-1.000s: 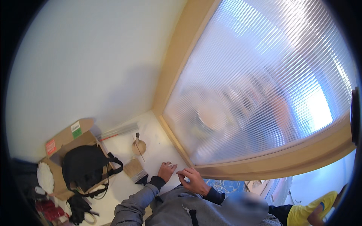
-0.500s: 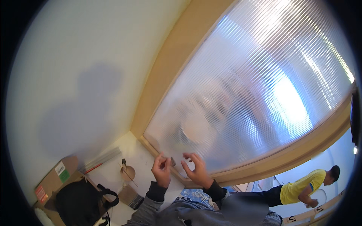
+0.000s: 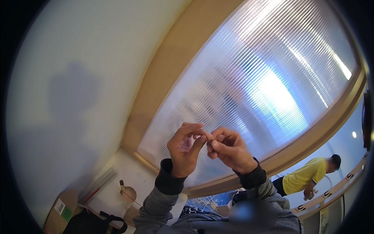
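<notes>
Raised in front of the ribbed translucent panel (image 3: 241, 89), my two hands meet at their fingertips. My left hand (image 3: 186, 150) has its thumb and fingers bent toward each other, the tips at a small thin brownish piece (image 3: 209, 140). From the other side my right hand (image 3: 233, 150) pinches the same piece between thumb and fingers. Only a narrow edge of it shows, so its kind cannot be made out. A wide pale wooden frame (image 3: 161, 74) surrounds the panel, behind my hands.
A pale wall (image 3: 105, 35) rises at left. Below it are an open cardboard box (image 3: 58, 210), a black bag (image 3: 85, 223) and a round brown object (image 3: 128, 194) with a thin stick on a white surface. At right, a person in a yellow shirt (image 3: 306, 177) bends over a wooden rail (image 3: 331, 191).
My hands have risen and come together, from apart to touching at the fingertips around the small piece. The view has shifted. The person in yellow leans lower.
</notes>
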`<state>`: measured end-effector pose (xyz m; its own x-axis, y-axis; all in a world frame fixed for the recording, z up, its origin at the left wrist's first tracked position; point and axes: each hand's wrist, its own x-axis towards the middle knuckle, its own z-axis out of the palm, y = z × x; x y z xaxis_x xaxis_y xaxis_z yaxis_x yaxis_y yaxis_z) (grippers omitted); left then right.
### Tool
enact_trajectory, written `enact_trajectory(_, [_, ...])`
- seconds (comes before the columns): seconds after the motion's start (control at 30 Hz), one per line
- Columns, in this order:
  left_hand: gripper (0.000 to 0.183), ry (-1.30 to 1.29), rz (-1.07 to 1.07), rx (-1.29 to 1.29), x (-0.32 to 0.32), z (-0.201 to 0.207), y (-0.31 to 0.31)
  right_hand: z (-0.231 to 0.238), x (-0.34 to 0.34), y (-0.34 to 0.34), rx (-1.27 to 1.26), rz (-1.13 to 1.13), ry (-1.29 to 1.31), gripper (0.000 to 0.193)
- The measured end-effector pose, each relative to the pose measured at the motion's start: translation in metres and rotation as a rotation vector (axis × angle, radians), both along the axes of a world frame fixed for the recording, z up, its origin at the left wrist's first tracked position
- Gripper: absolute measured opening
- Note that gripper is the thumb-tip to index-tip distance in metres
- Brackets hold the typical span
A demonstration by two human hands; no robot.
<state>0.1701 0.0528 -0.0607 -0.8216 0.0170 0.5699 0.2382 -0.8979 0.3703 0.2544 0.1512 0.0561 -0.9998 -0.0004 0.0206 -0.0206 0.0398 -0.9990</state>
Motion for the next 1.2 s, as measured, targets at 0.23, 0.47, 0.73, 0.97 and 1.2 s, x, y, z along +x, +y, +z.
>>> enact_trajectory(0.23, [0.049,0.319,1.161,-0.505,-0.106,0.068,-0.002,0.093,-0.063,-0.019,1.193,-0.415,0.817,0.021])
enact_trajectory(0.47, [0.049,0.497,1.492,-0.646,-0.164,0.089,-0.004,0.133,-0.116,-0.026,1.46,-0.417,0.874,0.02])
enact_trajectory(0.73, [0.047,0.492,1.507,-0.666,-0.174,0.093,-0.004,0.147,-0.129,-0.025,1.685,-0.364,0.951,0.016])
enact_trajectory(0.97, [0.053,0.486,1.478,-0.583,-0.18,0.096,-0.001,0.148,-0.132,-0.028,1.746,-0.392,0.985,0.014])
enact_trajectory(1.2, [0.046,0.49,1.46,-0.598,-0.178,0.097,-0.005,0.145,-0.134,-0.03,1.767,-0.43,1.017,0.012])
